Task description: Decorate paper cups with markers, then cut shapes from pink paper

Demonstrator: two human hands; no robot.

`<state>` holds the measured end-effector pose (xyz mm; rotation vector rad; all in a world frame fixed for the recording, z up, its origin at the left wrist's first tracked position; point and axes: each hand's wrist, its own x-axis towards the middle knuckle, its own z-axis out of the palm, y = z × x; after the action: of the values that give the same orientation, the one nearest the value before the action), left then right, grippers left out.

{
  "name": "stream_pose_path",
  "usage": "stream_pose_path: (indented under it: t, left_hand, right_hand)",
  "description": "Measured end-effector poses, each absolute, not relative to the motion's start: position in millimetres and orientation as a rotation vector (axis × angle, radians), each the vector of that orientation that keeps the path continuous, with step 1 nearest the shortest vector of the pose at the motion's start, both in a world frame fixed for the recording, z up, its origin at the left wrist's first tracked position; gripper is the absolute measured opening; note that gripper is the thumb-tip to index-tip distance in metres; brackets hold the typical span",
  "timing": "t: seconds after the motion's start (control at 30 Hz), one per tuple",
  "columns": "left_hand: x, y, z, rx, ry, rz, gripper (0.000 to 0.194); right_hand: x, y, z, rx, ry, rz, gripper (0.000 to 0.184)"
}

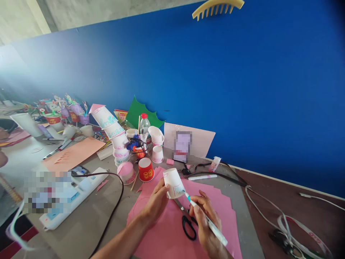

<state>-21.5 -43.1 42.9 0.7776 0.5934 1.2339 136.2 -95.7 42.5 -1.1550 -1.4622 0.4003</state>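
My left hand (157,200) holds a white paper cup (172,178) by its side, tilted over the pink paper (164,230). Teal strokes and a few pink lines mark the cup's wall. In my right hand (206,216) is a white marker (217,230) with a teal band, its tip at the cup's lower right side. Black-handled scissors (189,228) lie on the pink paper beneath my hands, partly covered by the right one. A red paper cup (146,169) with gold print stands just left of the held cup.
A leaning tower of decorated paper cups (118,140) rises at the left. Behind it are a red-capped bottle (145,126) and a green paper piece (142,113). A power strip (88,190) and black cable (121,196) lie left. Another marker (202,177) rests near the blue wall (242,90).
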Motion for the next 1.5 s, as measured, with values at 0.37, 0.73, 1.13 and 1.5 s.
stream_pose_path:
  t: [0.37,0.73,1.13,1.5]
  left_hand:
    - [-20.2,-44.0,44.0,0.760,0.624,1.267,0.056]
    - [-20.8,-44.2,45.6,0.787,0.577,1.190,0.052]
    - [-22.1,-44.7,43.7,0.815,0.581,1.188,0.046]
    - [-21.3,-45.8,49.1,0.813,0.613,1.193,0.051]
  right_hand:
    - [134.0,-102.1,39.0,-1.071,-1.468,0.482,0.025]
    - [142.0,-94.7,38.7,-1.047,-1.395,0.548,0.020]
    - [139.3,-97.2,36.2,-1.063,-1.411,0.560,0.019]
    - [139.5,-98.2,43.1,-1.038,-1.427,0.510,0.020]
